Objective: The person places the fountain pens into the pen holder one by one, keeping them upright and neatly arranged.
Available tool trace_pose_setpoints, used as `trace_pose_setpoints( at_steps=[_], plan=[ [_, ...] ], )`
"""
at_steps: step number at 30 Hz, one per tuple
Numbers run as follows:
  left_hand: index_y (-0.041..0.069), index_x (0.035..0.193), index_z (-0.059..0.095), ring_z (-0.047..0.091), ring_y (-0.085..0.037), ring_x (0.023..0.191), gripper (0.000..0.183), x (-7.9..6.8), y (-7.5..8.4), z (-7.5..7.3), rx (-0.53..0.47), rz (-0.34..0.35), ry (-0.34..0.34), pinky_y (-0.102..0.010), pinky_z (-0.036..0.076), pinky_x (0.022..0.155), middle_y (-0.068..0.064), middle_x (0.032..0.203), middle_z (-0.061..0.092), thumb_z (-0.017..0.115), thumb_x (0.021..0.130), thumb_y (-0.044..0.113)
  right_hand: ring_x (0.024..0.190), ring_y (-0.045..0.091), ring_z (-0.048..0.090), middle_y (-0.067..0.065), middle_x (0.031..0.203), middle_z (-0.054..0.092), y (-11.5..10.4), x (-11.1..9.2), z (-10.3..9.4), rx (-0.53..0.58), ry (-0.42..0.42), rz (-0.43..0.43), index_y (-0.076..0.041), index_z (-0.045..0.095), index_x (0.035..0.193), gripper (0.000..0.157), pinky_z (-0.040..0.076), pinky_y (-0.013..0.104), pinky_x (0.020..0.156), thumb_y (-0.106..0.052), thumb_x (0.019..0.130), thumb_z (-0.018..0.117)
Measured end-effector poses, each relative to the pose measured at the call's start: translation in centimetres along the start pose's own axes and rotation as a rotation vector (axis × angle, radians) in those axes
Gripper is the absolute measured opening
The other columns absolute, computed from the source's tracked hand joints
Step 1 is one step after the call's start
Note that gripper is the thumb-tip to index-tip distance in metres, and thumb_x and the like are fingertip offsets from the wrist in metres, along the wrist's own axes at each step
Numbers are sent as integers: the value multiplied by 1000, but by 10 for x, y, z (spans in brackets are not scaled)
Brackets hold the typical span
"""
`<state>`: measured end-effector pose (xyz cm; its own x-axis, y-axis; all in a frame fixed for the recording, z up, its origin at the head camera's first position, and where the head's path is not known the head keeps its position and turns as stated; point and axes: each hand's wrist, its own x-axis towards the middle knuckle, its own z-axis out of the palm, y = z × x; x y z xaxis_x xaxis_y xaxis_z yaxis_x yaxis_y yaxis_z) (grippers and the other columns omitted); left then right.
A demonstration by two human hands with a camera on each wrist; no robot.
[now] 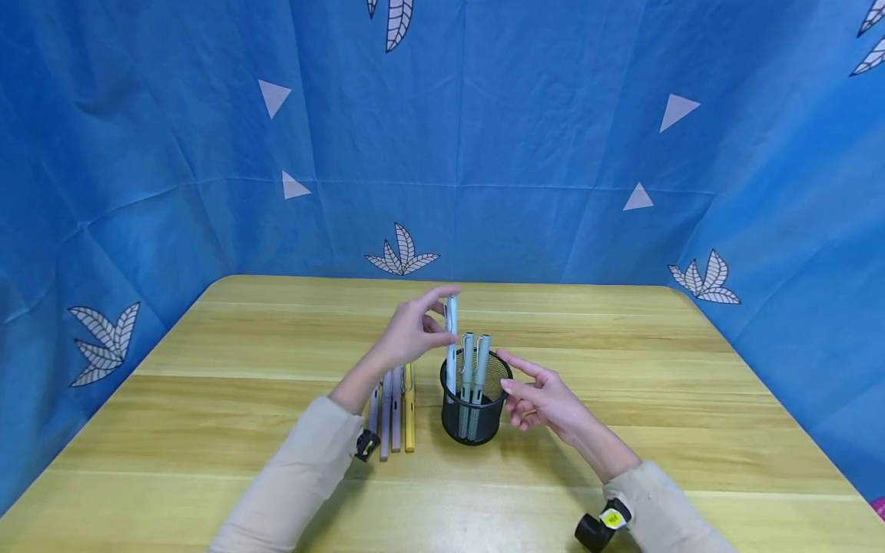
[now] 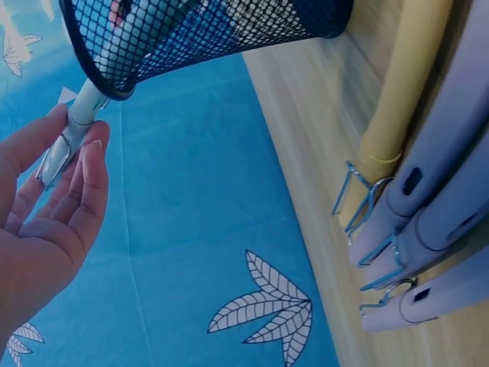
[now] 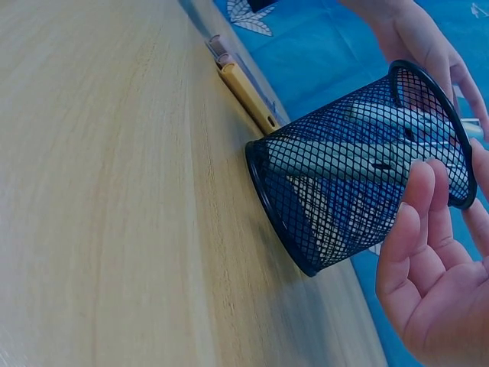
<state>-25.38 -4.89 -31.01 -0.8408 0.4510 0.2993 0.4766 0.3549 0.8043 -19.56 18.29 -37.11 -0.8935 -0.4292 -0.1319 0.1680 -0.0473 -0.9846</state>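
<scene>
My left hand (image 1: 409,326) pinches a light blue pen (image 1: 452,315) near its capped top. The pen stands upright with its lower end inside a black mesh pen holder (image 1: 477,422). Two grey-green pens (image 1: 482,361) lean together in that holder, clips upward. At the holder's right side, my right hand (image 1: 546,399) holds the rim with thumb and forefinger, the other fingers curled beside the mesh (image 3: 336,183). Left of the holder, partly behind the left forearm, lie a yellow pen (image 1: 410,415) and three lilac pens (image 1: 396,415), side by side.
The wooden table (image 1: 691,430) extends around the holder on every side. A blue curtain (image 1: 518,138) with leaf prints hangs behind it and along both sides. Each wrist carries a small black camera, the right one (image 1: 594,530) near the table's front.
</scene>
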Motion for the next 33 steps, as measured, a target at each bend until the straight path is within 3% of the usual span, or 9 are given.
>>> trace_pose_setpoints(
  at_steps=[13,22,33],
  plan=[
    [13,130,45,59,-12,67,66,-4,-5,8,94,-33,-22,-23,50,61,-11,100,58,74,71,4,51,12,56,3,65,59,0,0,0,17,7,14,-14,23,142,63,47,22,47,-19,89,56],
    [12,128,46,57,-11,68,63,-5,-5,14,151,-4,-82,-22,49,60,-10,99,58,74,71,6,51,12,56,3,65,59,-1,-1,0,14,3,11,-11,22,142,62,46,22,48,-17,89,55],
    [11,125,49,56,-11,69,63,-6,-7,17,198,12,-102,-22,48,60,-8,95,60,76,69,6,50,11,56,3,65,59,-1,-1,1,19,3,14,-11,21,142,63,46,21,47,-16,89,55]
  ],
)
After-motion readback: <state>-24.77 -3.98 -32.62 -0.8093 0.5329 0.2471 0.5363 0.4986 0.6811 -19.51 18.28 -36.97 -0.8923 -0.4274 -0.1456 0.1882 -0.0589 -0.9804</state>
